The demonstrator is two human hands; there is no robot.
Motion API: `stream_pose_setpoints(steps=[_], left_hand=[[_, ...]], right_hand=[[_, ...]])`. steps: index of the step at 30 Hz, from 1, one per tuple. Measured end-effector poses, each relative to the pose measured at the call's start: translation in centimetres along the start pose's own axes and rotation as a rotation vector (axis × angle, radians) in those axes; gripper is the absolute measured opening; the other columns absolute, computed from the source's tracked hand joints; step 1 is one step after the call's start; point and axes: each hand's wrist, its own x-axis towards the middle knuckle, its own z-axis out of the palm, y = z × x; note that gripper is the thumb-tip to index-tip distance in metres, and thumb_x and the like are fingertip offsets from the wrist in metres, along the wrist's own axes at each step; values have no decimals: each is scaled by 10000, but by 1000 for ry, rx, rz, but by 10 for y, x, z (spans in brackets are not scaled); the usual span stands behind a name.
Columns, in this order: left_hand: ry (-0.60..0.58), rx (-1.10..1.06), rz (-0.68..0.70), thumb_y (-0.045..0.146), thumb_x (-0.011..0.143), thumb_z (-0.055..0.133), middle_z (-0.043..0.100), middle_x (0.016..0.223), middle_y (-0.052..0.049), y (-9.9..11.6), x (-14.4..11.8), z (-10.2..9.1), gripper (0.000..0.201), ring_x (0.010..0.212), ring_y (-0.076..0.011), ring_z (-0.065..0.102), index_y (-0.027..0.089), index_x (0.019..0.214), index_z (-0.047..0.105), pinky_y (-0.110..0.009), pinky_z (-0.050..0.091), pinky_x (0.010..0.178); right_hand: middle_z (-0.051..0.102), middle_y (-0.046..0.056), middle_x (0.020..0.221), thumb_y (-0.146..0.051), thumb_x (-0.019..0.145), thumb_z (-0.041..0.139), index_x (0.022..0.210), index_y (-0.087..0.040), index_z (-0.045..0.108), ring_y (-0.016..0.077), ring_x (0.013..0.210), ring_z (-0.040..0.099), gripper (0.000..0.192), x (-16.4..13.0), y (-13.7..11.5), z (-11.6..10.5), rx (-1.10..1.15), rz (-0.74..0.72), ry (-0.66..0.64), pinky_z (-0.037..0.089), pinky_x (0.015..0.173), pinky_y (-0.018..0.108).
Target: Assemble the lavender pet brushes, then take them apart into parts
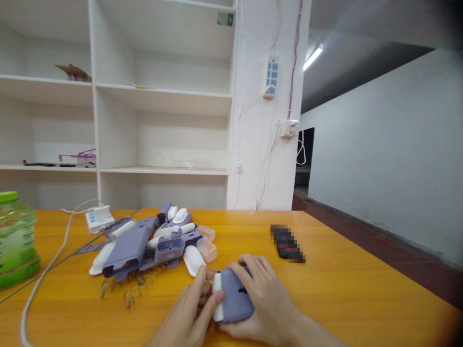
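Observation:
A grey-purple plastic housing [233, 301] with a white end piece [217, 297] lies low over the table at the bottom middle. My right hand [265, 301] is closed around the housing from the right, its fingers over the top. My left hand [197, 303] pinches the white end piece at the left side, thumb on its face. A small black slot or mark shows on the housing beside my right fingers. Just beyond my left hand rests a white ribbed oval part [194, 260]. The housing's underside is hidden.
A pile of grey-purple shells [128, 248], white parts and clear plastic caps [207, 249] lies left of centre, with small metal pieces [128, 296] before it. A green-lidded jar [16, 241], white cable [47, 274] and power strip [99, 219] stand left. A dark pixelated object [288, 244] lies right.

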Motion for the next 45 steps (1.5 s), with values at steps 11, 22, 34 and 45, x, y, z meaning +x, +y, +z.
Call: stream_pose_setpoints(steps=[11, 22, 34, 45], left_hand=[[-112, -110, -127, 697, 827, 651, 579, 634, 66, 1, 15, -7, 711, 364, -67, 469, 217, 1299, 421, -161, 293, 361], [41, -143, -82, 582, 846, 675, 644, 754, 32, -1, 34, -30, 506, 346, -35, 400, 232, 1157, 482, -119, 223, 292], [18, 43, -29, 487, 918, 627, 619, 740, 21, 11, 23, -24, 326, 478, -75, 440, 215, 1070, 532, -160, 294, 433], [19, 176, 10, 366, 961, 581, 618, 760, 15, 5, 23, -27, 199, 603, -123, 519, 211, 1078, 540, -199, 329, 515]], right_hand=[[629, 125, 1098, -677, 590, 808, 1247, -191, 572, 322, 944, 627, 851, 5, 5, -4, -109, -101, 68, 504, 857, 448], [565, 140, 1272, -529, 717, 806, 1370, -226, 471, 352, 1122, 597, 794, 4, 36, -39, -71, 34, 316, 510, 936, 465], [526, 147, 1302, -505, 734, 810, 1370, -234, 461, 361, 1155, 570, 775, 0, 50, -44, -125, 69, 289, 508, 950, 507], [537, 147, 1287, -509, 749, 799, 1366, -236, 470, 360, 1158, 573, 750, -1, 53, -45, -137, 90, 296, 504, 959, 500]])
